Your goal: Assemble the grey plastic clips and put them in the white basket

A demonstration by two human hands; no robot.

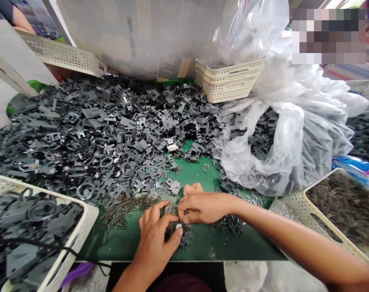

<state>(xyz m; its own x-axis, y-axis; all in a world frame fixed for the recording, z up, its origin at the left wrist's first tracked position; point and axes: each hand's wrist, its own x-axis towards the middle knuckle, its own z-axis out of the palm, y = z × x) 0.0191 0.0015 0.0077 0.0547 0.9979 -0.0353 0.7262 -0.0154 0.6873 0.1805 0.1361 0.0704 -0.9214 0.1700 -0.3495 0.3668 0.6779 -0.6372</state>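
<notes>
My left hand point(158, 233) is closed round a small dark plastic part point(186, 237) on the green table point(202, 251). Its thumb rests beside a round white piece point(178, 226) on that part. My right hand point(202, 205) reaches in from the right, thumb and fingers pinched together right above the same part. What its fingertips hold is hidden. Tiny metal pins or screws point(120, 211) lie scattered left of my hands. Beyond the hands rises a large heap of grey plastic parts point(126, 129), with some rings and slotted plates in it.
A cream basket of grey parts point(93, 213) stands at the front left, a black cable across it. Another cream basket of small metal pieces point(312, 211) is at the right. Clear plastic bags point(293, 121) slump at the right; stacked baskets point(229, 83) stand behind. Another person's arm point(22, 20) shows far left.
</notes>
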